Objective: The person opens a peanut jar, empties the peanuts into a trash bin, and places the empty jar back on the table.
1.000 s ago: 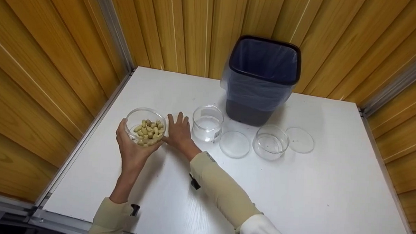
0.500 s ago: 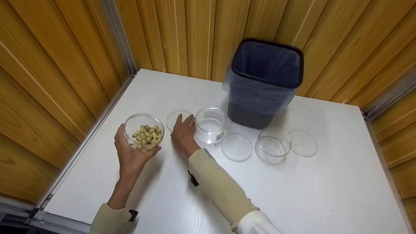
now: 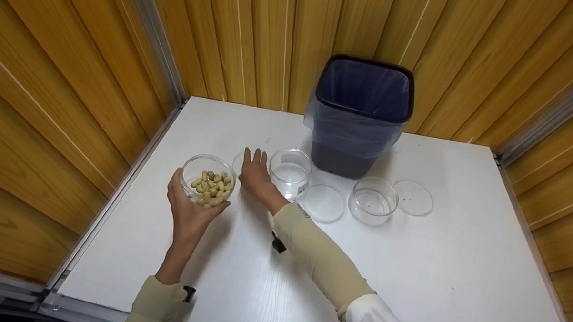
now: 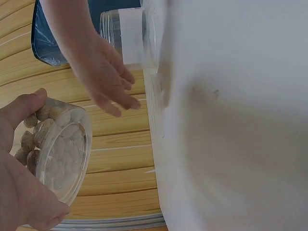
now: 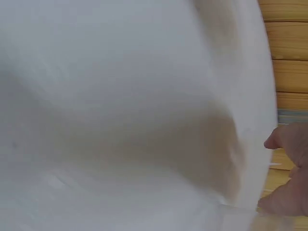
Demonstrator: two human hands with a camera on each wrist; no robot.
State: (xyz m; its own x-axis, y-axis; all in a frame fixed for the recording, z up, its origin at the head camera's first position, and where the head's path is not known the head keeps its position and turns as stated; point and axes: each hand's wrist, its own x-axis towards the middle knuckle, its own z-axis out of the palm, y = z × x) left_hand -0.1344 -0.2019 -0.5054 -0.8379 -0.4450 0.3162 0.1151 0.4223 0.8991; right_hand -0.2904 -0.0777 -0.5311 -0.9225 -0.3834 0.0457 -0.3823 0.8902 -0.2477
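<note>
My left hand [image 3: 189,212] holds a clear round container [image 3: 208,159] by its side, thumb and fingers spread around the wall. Several peanuts in their shells [image 3: 212,184] lie in it. In the left wrist view the container [image 4: 72,149] is raised off the table, peanuts showing through its base. My right hand [image 3: 257,176] is just to its right, fingers loosely extended and holding nothing. Beneath and behind that hand a clear round lid [image 3: 238,163] lies partly hidden on the table. The left wrist view has the right hand [image 4: 106,77] hanging above the tabletop.
Right of my right hand stands a clear jar [image 3: 289,180], then a lid [image 3: 324,204], a second clear container [image 3: 373,202] and another lid [image 3: 414,198]. A bag-lined bin [image 3: 348,158] stands behind them on the white table [image 3: 406,279]. Wood-patterned walls [image 3: 262,45] enclose the back and sides.
My right hand has moved away from the held container towards the clear jar, uncovering part of the lid beneath it. My left hand keeps its hold and has shifted slightly right.
</note>
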